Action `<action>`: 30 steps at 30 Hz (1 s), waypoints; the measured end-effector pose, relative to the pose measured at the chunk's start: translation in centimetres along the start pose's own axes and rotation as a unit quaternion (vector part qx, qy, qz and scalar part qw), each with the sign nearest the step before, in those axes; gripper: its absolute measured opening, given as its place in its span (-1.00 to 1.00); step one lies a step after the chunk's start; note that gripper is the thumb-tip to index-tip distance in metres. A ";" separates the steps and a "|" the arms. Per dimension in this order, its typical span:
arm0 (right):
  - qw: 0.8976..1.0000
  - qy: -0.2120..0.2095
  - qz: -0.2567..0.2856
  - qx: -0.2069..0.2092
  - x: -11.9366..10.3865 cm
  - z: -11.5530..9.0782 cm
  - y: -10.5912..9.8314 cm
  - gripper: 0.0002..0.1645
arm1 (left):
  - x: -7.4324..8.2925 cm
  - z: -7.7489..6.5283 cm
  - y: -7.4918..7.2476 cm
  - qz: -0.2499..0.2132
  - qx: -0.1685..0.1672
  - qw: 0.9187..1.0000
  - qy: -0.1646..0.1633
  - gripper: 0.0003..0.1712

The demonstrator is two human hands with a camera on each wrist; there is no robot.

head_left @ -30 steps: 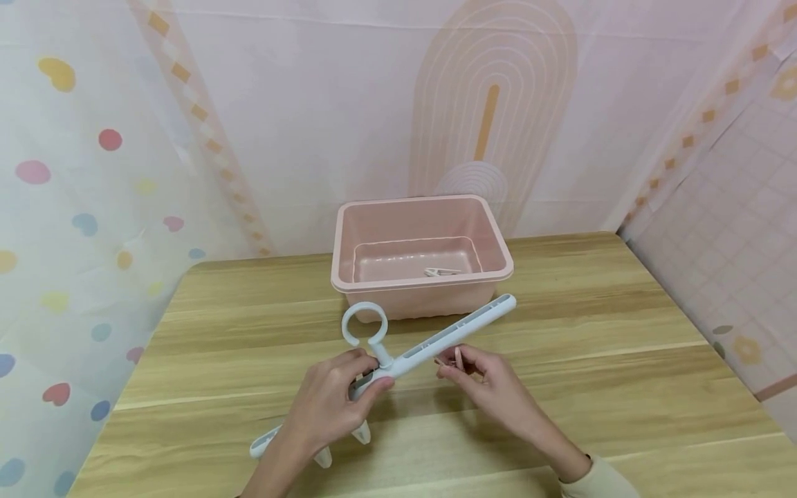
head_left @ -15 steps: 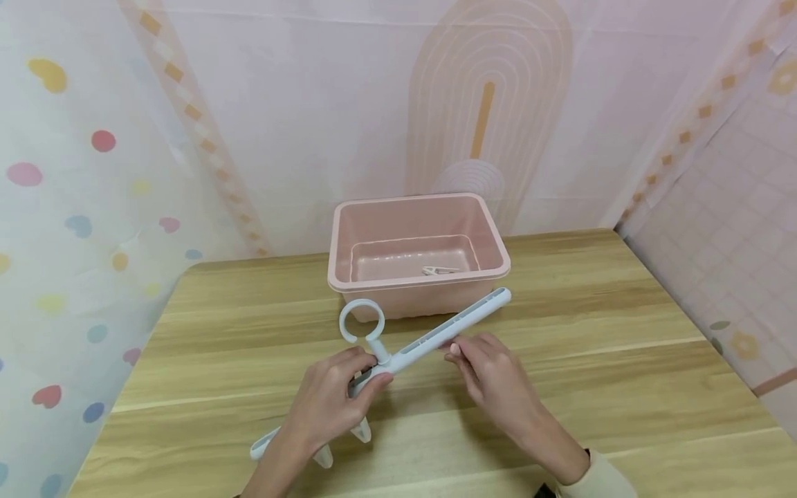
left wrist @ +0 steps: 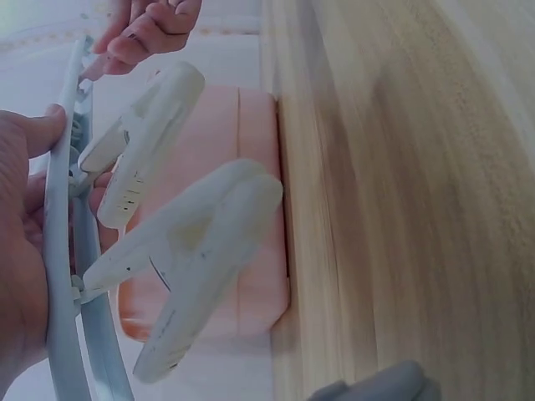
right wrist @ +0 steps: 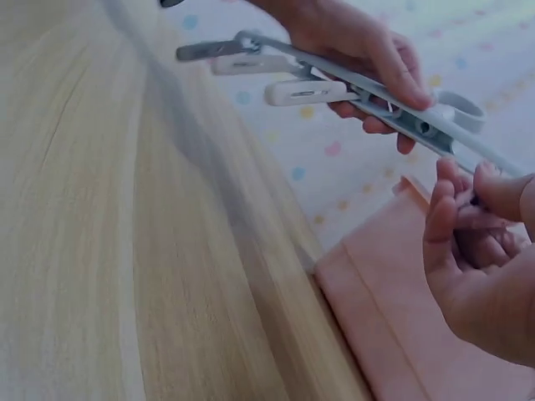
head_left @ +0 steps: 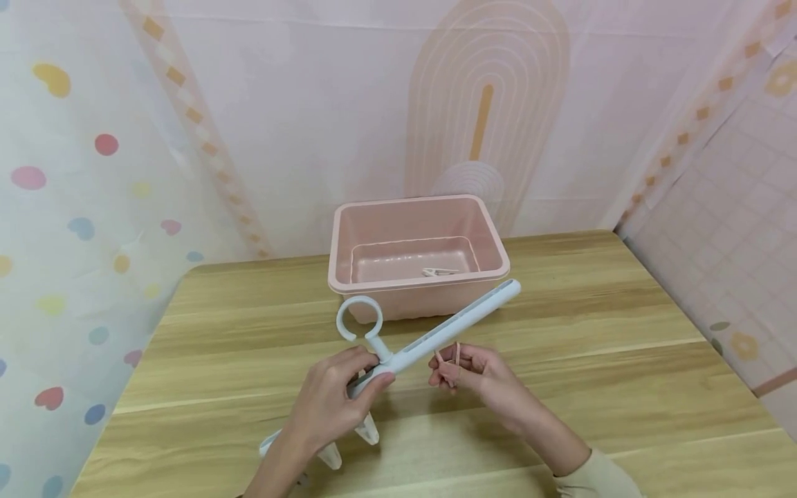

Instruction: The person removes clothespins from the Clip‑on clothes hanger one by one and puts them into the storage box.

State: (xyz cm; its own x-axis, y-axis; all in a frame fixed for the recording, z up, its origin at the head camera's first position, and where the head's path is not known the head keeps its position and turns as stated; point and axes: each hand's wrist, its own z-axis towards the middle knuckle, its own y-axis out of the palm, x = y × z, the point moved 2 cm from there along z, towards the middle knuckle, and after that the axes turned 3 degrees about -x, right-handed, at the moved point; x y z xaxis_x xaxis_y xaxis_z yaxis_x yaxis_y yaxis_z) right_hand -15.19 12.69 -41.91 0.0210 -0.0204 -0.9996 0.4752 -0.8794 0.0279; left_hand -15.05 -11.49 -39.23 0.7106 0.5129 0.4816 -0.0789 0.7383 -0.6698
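My left hand [head_left: 336, 394] grips a light blue clip hanger [head_left: 457, 321] near its middle, beside the open ring hook [head_left: 359, 318]. The bar slants up to the right in the head view. Below it hang white clips [left wrist: 201, 251], and a grey clip [right wrist: 209, 51] shows at its far end in the right wrist view. My right hand [head_left: 482, 377] pinches a small pink clothespin [head_left: 450, 365] just under the bar's right half. The head view shows a gap between clothespin and bar. In the right wrist view, fingers mostly hide the clothespin.
A pink plastic basin [head_left: 420, 280] stands at the back of the wooden table [head_left: 623, 360], close to the patterned wall cloth. A white clothespin [head_left: 439, 272] lies inside it. The hanger's right end reaches in front of the basin's right front corner.
My right hand has turned and drawn slightly away from the bar, bringing the pink clothespin back into sight. The hanger's right end has shifted slightly up and right.
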 end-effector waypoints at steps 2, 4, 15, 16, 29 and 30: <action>0.999 0.006 0.032 -0.028 0.1 0.0 -0.1 -0.74 | 0.0 0.0 0.0 -0.009 0.002 1.000 0.006 -0.90; 0.997 0.003 0.055 -0.052 0.3 0.0 -0.3 -0.84 | 0.1 0.0 0.1 -0.014 0.004 1.000 0.015 -0.90; 0.993 -0.093 0.058 0.035 0.5 0.5 0.0 -0.89 | 0.0 0.2 0.1 -0.030 0.027 0.999 0.028 -0.90; 0.992 -0.098 0.049 0.061 0.4 0.6 0.0 -0.87 | -0.1 0.2 0.0 -0.023 0.031 0.999 0.028 -0.89; 0.828 -0.296 -0.394 0.267 -0.5 -0.5 -0.2 -0.76 | -0.5 -0.5 0.1 0.017 0.034 0.999 0.023 -0.86; 0.810 -0.313 -0.417 0.268 -0.6 -0.6 -0.3 -0.74 | -0.6 -0.5 0.1 0.020 0.033 0.999 0.024 -0.86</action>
State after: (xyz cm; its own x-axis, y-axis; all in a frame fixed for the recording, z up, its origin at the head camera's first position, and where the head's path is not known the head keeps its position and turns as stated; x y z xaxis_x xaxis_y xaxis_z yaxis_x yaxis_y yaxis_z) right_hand -14.86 13.24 -41.30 -0.6412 0.5971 -0.4821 -0.3586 -0.7885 -0.4997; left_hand -15.11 -11.90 -39.88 0.7382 0.5224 0.4268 -0.1533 0.7460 -0.6481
